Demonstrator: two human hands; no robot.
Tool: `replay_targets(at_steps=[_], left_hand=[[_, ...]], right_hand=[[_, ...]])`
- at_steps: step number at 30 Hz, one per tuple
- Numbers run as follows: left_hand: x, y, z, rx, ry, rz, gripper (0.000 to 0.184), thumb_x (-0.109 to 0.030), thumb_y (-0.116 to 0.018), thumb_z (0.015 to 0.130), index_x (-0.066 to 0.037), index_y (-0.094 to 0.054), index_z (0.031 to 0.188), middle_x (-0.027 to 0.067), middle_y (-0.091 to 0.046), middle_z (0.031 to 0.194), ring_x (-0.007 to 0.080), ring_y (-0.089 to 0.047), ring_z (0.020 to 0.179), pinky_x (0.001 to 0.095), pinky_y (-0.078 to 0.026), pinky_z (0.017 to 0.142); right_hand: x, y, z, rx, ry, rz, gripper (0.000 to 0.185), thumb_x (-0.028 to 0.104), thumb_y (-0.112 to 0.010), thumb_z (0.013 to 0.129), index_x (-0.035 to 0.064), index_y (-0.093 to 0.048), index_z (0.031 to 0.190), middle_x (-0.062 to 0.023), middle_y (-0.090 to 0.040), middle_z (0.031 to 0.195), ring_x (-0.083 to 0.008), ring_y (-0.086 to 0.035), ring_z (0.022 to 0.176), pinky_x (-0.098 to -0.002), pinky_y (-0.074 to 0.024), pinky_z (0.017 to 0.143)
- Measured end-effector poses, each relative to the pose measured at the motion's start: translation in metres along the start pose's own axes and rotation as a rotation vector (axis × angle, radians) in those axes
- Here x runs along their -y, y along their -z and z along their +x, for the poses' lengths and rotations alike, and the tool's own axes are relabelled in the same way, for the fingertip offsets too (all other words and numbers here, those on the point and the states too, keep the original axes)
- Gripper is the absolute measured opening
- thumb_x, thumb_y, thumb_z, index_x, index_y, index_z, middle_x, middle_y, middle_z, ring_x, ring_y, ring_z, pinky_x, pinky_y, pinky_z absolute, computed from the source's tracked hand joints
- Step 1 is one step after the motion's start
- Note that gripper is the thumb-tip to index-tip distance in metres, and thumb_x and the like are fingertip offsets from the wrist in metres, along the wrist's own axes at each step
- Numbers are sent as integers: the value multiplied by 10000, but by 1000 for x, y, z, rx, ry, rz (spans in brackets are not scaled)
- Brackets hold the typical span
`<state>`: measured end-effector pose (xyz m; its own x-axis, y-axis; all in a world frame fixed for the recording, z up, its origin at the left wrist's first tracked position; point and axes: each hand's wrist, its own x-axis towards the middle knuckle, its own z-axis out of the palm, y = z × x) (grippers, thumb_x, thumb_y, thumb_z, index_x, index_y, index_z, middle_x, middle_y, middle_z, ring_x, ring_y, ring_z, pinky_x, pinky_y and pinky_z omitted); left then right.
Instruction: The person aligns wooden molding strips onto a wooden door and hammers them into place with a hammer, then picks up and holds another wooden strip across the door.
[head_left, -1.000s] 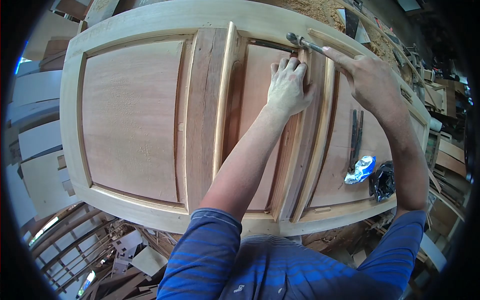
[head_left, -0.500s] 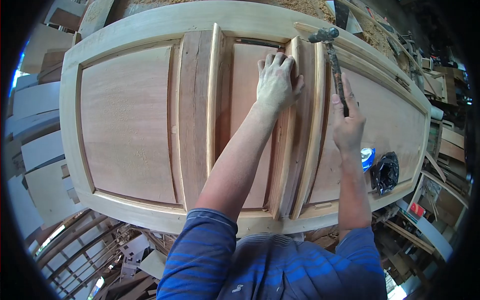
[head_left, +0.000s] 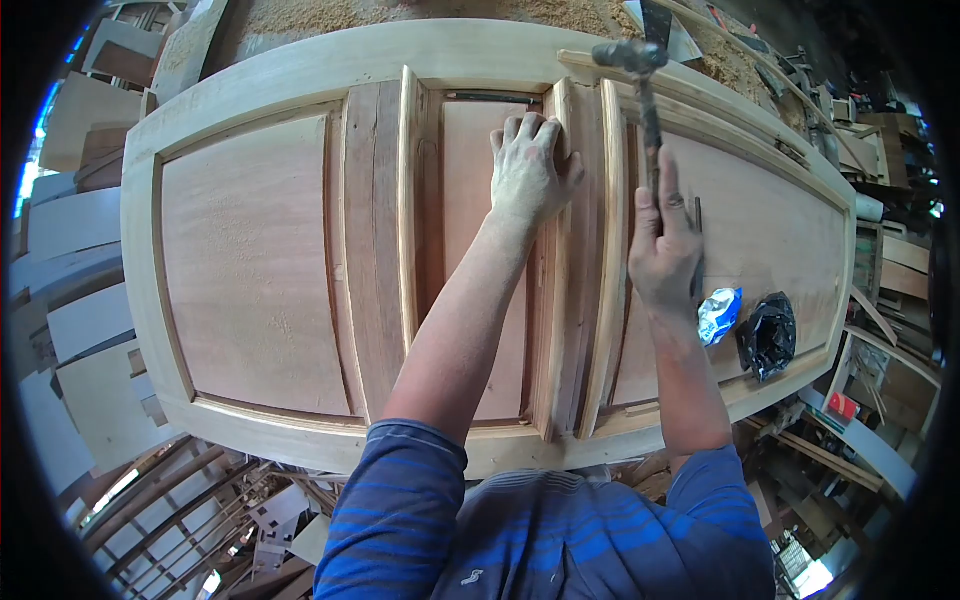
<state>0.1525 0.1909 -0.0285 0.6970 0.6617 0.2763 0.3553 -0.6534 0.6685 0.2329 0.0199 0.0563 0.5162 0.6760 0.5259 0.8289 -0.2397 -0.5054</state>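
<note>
A panelled wooden door (head_left: 375,215) lies flat in front of me. My left hand (head_left: 531,167) has its fingers bent over the upper end of a light moulding strip (head_left: 561,225) beside the narrow middle panel; whether it pinches anything is hidden. Wrapped round the handle of a hammer (head_left: 648,105), my right hand (head_left: 664,235) is over the right panel, with the hammer head slightly blurred above the door's top rail. A dark pencil (head_left: 492,97) lies at the top of the middle panel. Another strip (head_left: 407,200) stands along that panel's left side.
On the right panel lie a blue and white packet (head_left: 719,316), a black plastic bag (head_left: 768,336) and a thin dark tool (head_left: 698,250), partly behind my right hand. Sawdust (head_left: 340,14) covers the surface beyond the door. Wood offcuts (head_left: 92,325) are stacked at the left.
My right hand has swung the hammer from a sideways position to one with its head pointing away from me. My left hand keeps its place by the strip while the view has shifted.
</note>
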Motion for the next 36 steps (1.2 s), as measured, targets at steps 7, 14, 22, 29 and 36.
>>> replay_targets(at_steps=[7,14,22,29,36], left_hand=[[-1,0,0,-3,12,6,396,-317,-825,894,-90,-701,1194,129,-659,1231,374,-565,1255,529,-414,1075],[1,-2,2,-16,-18,42,395,-326,-813,898,-93,-705,1198,126,-661,1252,367,-563,1293,523,-409,1097],[-1,-2,2,18,28,14,369,-321,-814,897,-97,-698,1166,133,-661,1252,373,-565,1275,530,-419,1083],[0,-3,-2,-37,-13,9,365,-303,-818,894,-89,-694,1163,136,-662,1244,376,-564,1271,528,-414,1089],[-4,3,2,31,-6,33,411,-305,-811,902,-71,-706,1223,143,-663,1267,383,-560,1298,528,-409,1106]], right_hand=[[8,4,-1,39,-28,35,581,81,-707,1087,225,-601,1639,-161,-751,844,-288,-696,656,-456,-562,647],[1,8,9,291,-79,-256,636,89,-711,1069,274,-573,1662,-131,-810,956,-249,-676,637,-442,-577,697],[-6,0,4,11,6,-26,608,99,-703,1081,254,-580,1656,-158,-803,946,-238,-689,659,-429,-559,679],[-4,-9,1,-15,36,30,602,102,-686,1095,233,-560,1669,-178,-808,994,-284,-733,686,-450,-569,643],[-18,0,-4,185,-19,-188,626,86,-669,1102,228,-527,1695,-124,-775,905,-226,-710,691,-425,-556,633]])
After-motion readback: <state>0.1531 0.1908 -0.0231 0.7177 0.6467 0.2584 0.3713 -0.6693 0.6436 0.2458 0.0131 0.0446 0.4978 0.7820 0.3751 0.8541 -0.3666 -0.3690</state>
